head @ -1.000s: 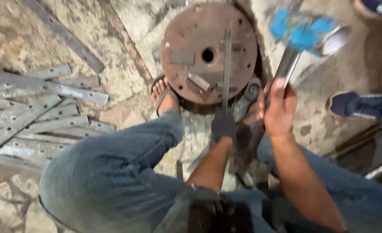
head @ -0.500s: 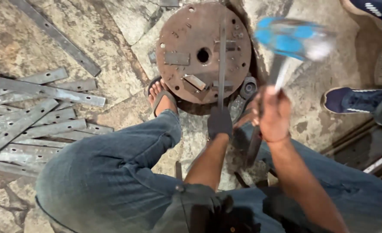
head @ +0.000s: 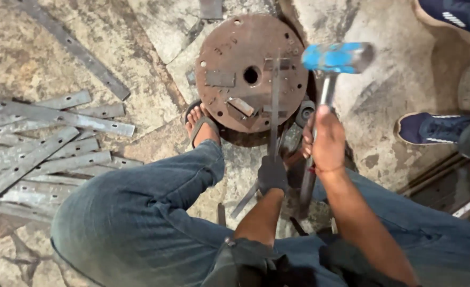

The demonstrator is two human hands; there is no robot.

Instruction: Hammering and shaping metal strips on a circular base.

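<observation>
My right hand (head: 326,139) grips the metal handle of a blue-headed hammer (head: 337,57), which hangs above the right edge of a round rusty steel plate (head: 235,58). My left hand (head: 272,174), in a dark glove, holds a thin flat metal strip (head: 274,109) that lies lengthwise across the plate, near its centre hole. Small welded blocks sit on the plate's face. My sandalled left foot (head: 202,127) rests against the plate's lower left rim. My legs in blue jeans fill the lower part of the view.
A heap of several flat grey metal strips with holes (head: 43,143) lies on the stone floor at left, with one long dark bar (head: 73,48) above it. Another person's blue shoes (head: 431,127) stand at right and at the top right (head: 458,13). Metal rails (head: 458,196) run at the lower right.
The hammer head has swung down and left, from high at the upper right to just above the plate's right edge. My left hand keeps the strip in place.
</observation>
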